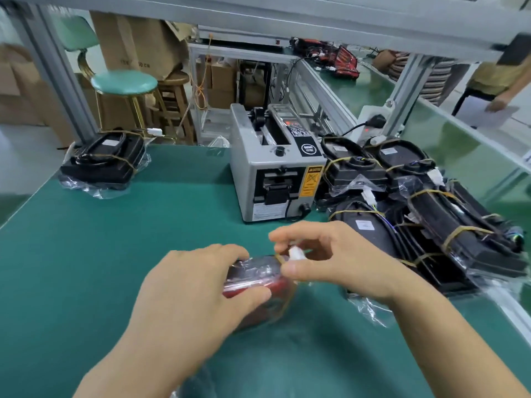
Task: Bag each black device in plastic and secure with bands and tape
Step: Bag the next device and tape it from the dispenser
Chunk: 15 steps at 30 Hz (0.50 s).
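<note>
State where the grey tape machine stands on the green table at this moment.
In the head view the tape machine stands at the far middle of the table, beyond both hands, with the pile of banded black devices right beside it.

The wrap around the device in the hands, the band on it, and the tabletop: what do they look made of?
Wrap: thin clear plastic film, glossy, going by the creases and glare with red showing through. Band: tan, probably rubber, thin and stretched around the bagged device. Tabletop: green mat, matte, likely rubber or vinyl; the look leaves it open.
</note>
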Available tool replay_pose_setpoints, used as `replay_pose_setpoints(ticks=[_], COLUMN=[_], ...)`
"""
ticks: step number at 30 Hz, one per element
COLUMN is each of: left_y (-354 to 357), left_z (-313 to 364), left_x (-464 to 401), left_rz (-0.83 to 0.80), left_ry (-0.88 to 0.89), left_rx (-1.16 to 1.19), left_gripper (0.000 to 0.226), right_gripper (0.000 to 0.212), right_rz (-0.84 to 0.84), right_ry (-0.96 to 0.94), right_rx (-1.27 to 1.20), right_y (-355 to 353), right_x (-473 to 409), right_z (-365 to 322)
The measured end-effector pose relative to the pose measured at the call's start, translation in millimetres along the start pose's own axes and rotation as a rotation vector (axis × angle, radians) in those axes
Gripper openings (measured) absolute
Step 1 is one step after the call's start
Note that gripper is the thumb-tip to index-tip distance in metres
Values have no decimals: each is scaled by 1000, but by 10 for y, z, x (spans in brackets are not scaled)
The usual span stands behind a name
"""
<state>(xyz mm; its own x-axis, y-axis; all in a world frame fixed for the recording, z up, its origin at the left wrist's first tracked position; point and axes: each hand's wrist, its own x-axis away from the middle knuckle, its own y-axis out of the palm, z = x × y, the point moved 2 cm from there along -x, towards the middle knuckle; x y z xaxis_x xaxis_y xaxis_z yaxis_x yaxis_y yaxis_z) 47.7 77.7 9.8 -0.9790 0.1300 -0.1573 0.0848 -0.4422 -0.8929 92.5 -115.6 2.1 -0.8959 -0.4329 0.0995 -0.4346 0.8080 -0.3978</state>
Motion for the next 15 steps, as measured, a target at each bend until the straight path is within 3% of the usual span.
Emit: replay_pose_setpoints(ticks=[4,8,15], left_y=[-28,-43,58], left_z=[-28,-15,182], left_x=[-10,-14,-4], left_rz=[-73,-11,66], left_ry=[-13,21,146], left_rx=[231,321,111], left_gripper=[49,5,25], right_gripper=[43,44,45], right_rz=[-139,73,256], right_ry=[-66,-172,-213], right_rx=[234,244,230], right_y=[30,140,338], right_x=[81,202,335], right_z=[2,113,272])
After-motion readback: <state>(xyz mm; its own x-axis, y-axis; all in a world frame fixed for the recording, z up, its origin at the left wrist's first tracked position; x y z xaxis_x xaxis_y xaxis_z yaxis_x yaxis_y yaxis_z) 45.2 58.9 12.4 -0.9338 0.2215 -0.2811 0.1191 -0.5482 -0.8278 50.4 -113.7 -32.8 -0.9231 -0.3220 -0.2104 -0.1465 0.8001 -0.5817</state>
